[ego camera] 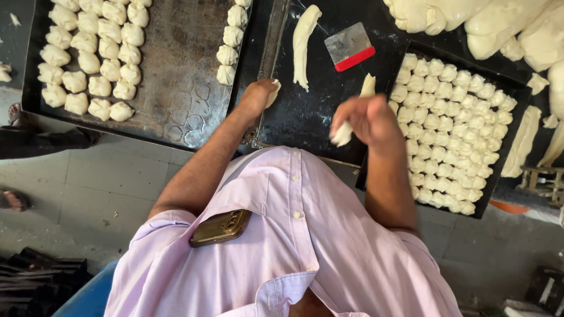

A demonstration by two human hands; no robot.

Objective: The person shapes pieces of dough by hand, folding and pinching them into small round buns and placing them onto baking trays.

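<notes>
My left hand [258, 95] is closed on a small piece of dough [274, 89] at the edge of the dark work surface [311, 111]. My right hand [369, 120] grips a long strip of dough [368, 87] that sticks out above and below the fist. Another long dough strip [302, 44] lies on the surface beyond my hands. To the left, a dark baking tray [182, 76] holds rows of folded dough pieces [94, 58]. To the right, a second tray [517, 88] is packed with several small dough lumps [452, 129].
A scraper [350, 47] with a red edge lies on the surface near the strip. Large masses of dough [487, 23] sit at the top right, with more strips [523, 141] beside the right tray. Someone's sandalled feet [14, 117] stand at the left. A phone [220, 228] rests in my shirt pocket.
</notes>
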